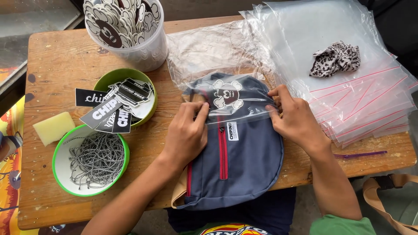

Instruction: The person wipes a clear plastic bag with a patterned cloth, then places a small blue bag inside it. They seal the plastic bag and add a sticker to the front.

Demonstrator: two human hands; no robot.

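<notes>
A blue-grey small bag [244,161] with red zips and a white cartoon patch lies at the front of the wooden table [61,56]. Its upper part sits inside a clear plastic zip bag [209,48]. My left hand [186,135] grips the left edge of the plastic bag's mouth against the fabric. At the right edge of that mouth, my right hand [296,119] pinches the plastic. Both hands hold the plastic around the blue-grey bag.
A stack of clear zip bags [370,104] with red seals lies at the right, a spotted cloth [336,58] on top. At the left stand a tub of round stickers [126,26], a green bowl of black tags [126,98], a bowl of cord [91,161] and a yellow sponge [53,127].
</notes>
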